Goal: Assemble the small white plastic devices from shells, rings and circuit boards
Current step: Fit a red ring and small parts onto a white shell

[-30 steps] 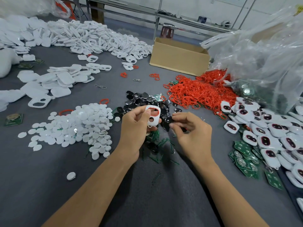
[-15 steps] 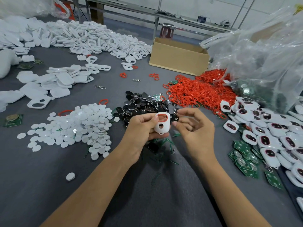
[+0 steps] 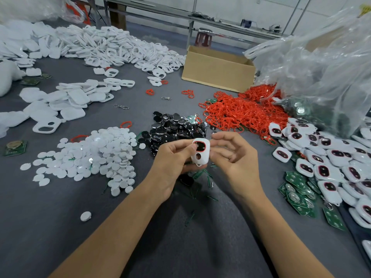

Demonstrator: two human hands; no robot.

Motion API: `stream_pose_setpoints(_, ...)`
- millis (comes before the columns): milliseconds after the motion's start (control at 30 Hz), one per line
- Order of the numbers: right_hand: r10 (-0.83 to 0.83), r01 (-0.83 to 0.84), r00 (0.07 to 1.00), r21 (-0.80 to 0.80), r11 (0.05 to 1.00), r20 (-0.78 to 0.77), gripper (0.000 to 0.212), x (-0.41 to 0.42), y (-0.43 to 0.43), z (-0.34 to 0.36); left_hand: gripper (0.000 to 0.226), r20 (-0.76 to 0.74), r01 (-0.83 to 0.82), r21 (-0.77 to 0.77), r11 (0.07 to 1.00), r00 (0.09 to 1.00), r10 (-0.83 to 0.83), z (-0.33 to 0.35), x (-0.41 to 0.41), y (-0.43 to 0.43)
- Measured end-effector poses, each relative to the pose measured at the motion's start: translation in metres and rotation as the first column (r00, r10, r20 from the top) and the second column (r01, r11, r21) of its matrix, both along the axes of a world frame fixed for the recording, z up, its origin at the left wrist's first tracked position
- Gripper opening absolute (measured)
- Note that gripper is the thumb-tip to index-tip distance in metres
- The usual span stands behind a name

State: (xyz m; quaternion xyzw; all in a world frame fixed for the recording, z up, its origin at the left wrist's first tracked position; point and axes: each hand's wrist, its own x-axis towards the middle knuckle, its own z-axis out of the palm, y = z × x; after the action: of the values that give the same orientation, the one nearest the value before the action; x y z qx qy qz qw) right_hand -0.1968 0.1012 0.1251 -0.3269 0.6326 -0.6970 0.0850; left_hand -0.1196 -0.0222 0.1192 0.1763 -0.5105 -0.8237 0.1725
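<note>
A grey, felt-like worktop (image 3: 60,227) carries everything. At the right slumps a crinkled clear plastic bag (image 3: 321,67), with an open cardboard box (image 3: 216,75) beside it. White plastic shells (image 3: 112,47) lie heaped far left, tangled red rings (image 3: 241,113) near the bag, flat white discs (image 3: 96,157) near left, and glossy black inserts (image 3: 176,127) at centre. The left hand (image 3: 170,167) grips a rounded white shell (image 3: 202,155) above the worktop's middle, thumb on its red-ringed window. The right hand (image 3: 236,161), fingers loosely curled, meets the shell's right edge; whether it pinches is unclear.
</note>
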Motion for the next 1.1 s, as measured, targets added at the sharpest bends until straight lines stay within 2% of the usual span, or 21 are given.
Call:
stream_pose_setpoints(67,0.041,-0.038,0.996,-0.031,0.999,0.085,0.029,-0.0013,0.0007,-0.0001,0.015,0.004,-0.036,-0.011,0.999,0.999,0.036,-0.0006,-0.0006,-0.0006)
stream_pose_setpoints(167,0.054,-0.048,0.981,-0.038,0.998,0.185,0.033,-0.0047,0.0003,-0.0013,0.013,0.003,-0.039,-0.063,0.997,0.999,0.039,-0.0017,0.0002,-0.0001)
stream_pose_setpoints(300,0.044,-0.047,0.973,0.009,0.999,0.227,0.032,-0.0068,-0.0007,-0.0047,0.015,0.004,-0.009,-0.093,0.996,1.000,0.010,-0.0018,0.0007,0.0016)
stream_pose_setpoints(467,0.077,-0.079,0.951,-0.005,0.997,0.299,0.037,-0.0077,-0.0008,-0.0036,0.014,0.009,-0.003,-0.105,0.994,1.000,0.004,-0.0023,0.0023,-0.0012)
stream_pose_setpoints(567,0.080,-0.081,0.936,-0.009,0.997,0.342,0.036,-0.0082,-0.0005,-0.0041,0.016,0.017,-0.047,-0.200,0.979,0.999,0.052,-0.0039,0.0012,-0.0009)
stream_pose_setpoints(700,0.057,-0.070,0.941,0.026,0.997,0.333,0.032,-0.0078,-0.0010,-0.0070,0.022,0.038,-0.079,-0.431,0.899,0.994,0.106,-0.0075,-0.0020,0.0019)
stream_pose_setpoints(867,0.049,-0.064,0.945,0.036,0.997,0.324,0.031,-0.0061,-0.0030,-0.0076,0.025,0.026,-0.084,-0.439,0.895,0.994,0.106,-0.0072,-0.0013,0.0020)
stream_pose_setpoints(1100,-0.068,0.046,0.952,0.079,0.996,0.299,0.020,-0.0010,-0.0026,-0.0063,0.023,0.020,-0.068,-0.521,0.851,0.996,0.092,-0.0059,-0.0001,0.0046)
